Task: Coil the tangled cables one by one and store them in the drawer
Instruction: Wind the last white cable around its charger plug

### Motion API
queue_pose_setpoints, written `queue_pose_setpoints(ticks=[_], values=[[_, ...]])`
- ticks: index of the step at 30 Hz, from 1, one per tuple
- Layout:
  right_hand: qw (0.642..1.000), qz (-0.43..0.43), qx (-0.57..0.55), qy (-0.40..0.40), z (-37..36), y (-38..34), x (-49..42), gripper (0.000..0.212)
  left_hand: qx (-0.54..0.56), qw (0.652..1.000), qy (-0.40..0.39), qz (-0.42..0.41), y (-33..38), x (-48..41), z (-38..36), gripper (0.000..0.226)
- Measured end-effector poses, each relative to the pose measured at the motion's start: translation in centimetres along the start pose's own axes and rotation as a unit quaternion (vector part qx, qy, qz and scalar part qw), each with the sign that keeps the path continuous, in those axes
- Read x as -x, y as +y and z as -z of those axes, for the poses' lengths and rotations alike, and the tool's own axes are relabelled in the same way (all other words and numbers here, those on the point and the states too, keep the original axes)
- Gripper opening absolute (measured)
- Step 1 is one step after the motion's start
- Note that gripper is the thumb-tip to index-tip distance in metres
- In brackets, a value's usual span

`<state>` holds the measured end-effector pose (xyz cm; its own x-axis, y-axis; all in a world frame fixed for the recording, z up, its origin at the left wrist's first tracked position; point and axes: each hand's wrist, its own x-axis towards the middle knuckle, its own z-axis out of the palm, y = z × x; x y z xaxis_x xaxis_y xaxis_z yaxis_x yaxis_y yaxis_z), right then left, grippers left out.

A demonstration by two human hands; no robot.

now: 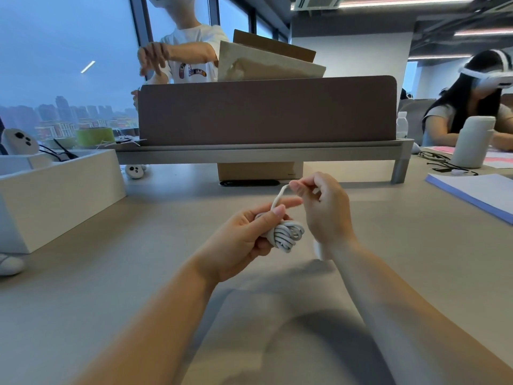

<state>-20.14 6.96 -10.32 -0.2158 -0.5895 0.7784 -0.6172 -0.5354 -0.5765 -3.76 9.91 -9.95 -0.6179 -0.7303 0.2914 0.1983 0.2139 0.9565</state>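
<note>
Finishing the wrap on one cable, by the look of it.

Left edge of frame: white open box (61, 201), which I take to be the drawer. Black cables (59, 154) show over its rim; can't tell if they're coiled. It sits well apart from the hands, left and slightly up-frame.

Centre: left hand (244, 237) grips the white cable (287, 234) bundle. Fingers are curled round it, thumb on top, index stretched toward the other hand. The bundle is held above the desk (138, 259), its looped end poking out at the lower right of the palm, between the two hands.

Short free tail (278, 198) rises from the top of the bundle, up and right. Its long axis runs lower left to upper right, with little slack.

Right hand (323, 212) pinches the tail's end between thumb and fingertips, its other fingers curled in.

Key relation: the tail exits just past the left index, on the side facing the right hand. So the right hand does the winding or tucking across the loops, and the left is the anchor.

Judgement: coil nearly done, only the tail left to secure. Stowing goes leftward, and the left hand is nearer the box.

Risk: loops spring open if the left grip relaxes before the tail is locked.

Right of frame: white bottle (472, 143) and a blue-edged paper stack (472, 195), both out of the way.
</note>
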Motion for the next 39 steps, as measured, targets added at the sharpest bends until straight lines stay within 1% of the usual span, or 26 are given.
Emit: queue_pose_setpoints(ticks=[3,6,7,9,10,12,15,16,19,20,21,24,25,26,28,29,31,33,35,37,39], values=[[0.998,-0.018,-0.028,-0.061,-0.3,-0.3,0.6,0.014,0.016,0.999,0.017,-0.036,0.4,0.0,0.4,0.032],[0.986,-0.058,-0.060,-0.141,-0.9,-0.8,1.2,0.017,0.030,0.995,0.072,-0.068,0.6,-0.1,0.9,0.039],[0.980,-0.075,-0.062,-0.176,-1.1,-0.8,1.4,0.020,0.030,0.993,0.088,-0.077,0.6,-0.2,1.2,0.042],[0.955,-0.115,-0.073,-0.264,-1.6,-0.9,2.0,0.023,0.021,0.989,0.118,-0.084,0.6,-0.3,1.8,0.048],[0.940,-0.128,-0.067,-0.311,-1.9,-0.9,2.4,0.023,0.014,0.988,0.131,-0.084,0.7,-0.3,2.0,0.050],[0.916,-0.119,-0.017,-0.382,-2.3,-0.8,2.9,0.020,-0.011,0.985,0.154,-0.080,0.5,-0.4,2.3,0.051],[0.901,-0.102,0.019,-0.420,-2.2,-1.4,3.3,0.008,-0.061,0.976,0.194,-0.082,-0.1,-0.7,3.1,0.052],[0.898,-0.098,0.028,-0.429,-2.0,-1.8,3.4,0.014,-0.082,0.971,0.211,-0.083,-0.2,-0.8,3.3,0.052],[0.884,-0.070,0.083,-0.454,-1.5,-2.9,3.7,0.043,-0.134,0.955,0.253,-0.077,-0.6,-1.0,3.4,0.053],[0.882,-0.057,0.099,-0.458,-1.4,-3.2,3.8,0.048,-0.144,0.951,0.261,-0.077,-0.7,-1.1,3.4,0.052],[0.880,-0.039,0.112,-0.460,-1.2,-3.6,4.0,0.047,-0.152,0.949,0.266,-0.080,-0.9,-1.1,3.4,0.052],[0.884,0.017,0.116,-0.453,-0.8,-4.3,4.2,0.027,-0.178,0.944,0.265,-0.084,-1.2,-1.3,3.8,0.049],[0.889,0.030,0.111,-0.443,-0.6,-4.5,4.1,0.026,-0.189,0.941,0.267,-0.082,-1.4,-1.3,4.0,0.047],[0.897,0.042,0.108,-0.426,-0.4,-4.5,4.0,0.030,-0.203,0.938,0.271,-0.080,-1.5,-1.3,4.2,0.044],[0.925,0.063,0.083,-0.366,0.0,-4.5,3.8,0.038,-0.232,0.931,0.272,-0.070,-1.7,-1.3,4.6,0.043],[0.937,0.071,0.058,-0.337,0.3,-4.6,3.7,0.036,-0.244,0.929,0.270,-0.063,-1.8,-1.2,4.6,0.045],[0.951,0.077,0.006,-0.299,0.5,-4.8,3.6,0.032,-0.263,0.928,0.259,-0.052,-1.9,-1.1,4.5,0.047],[0.961,0.055,-0.037,-0.267,0.5,-4.8,3.4,0.031,-0.282,0.928,0.238,-0.043,-1.8,-1.1,4.4,0.049],[0.968,0.010,-0.076,-0.239,0.6,-4.6,3.0,0.031,-0.300,0.932,0.198,-0.037,-1.5,-0.9,3.9,0.047],[0.966,-0.042,-0.111,-0.229,0.7,-4.2,2.6,0.030,-0.291,0.940,0.172,-0.044,-1.1,-0.7,3.1,0.033],[0.959,-0.102,-0.158,-0.213,0.6,-3.9,2.5,0.030,-0.270,0.947,0.167,-0.053,-0.6,-0.5,2.3,0.020]])
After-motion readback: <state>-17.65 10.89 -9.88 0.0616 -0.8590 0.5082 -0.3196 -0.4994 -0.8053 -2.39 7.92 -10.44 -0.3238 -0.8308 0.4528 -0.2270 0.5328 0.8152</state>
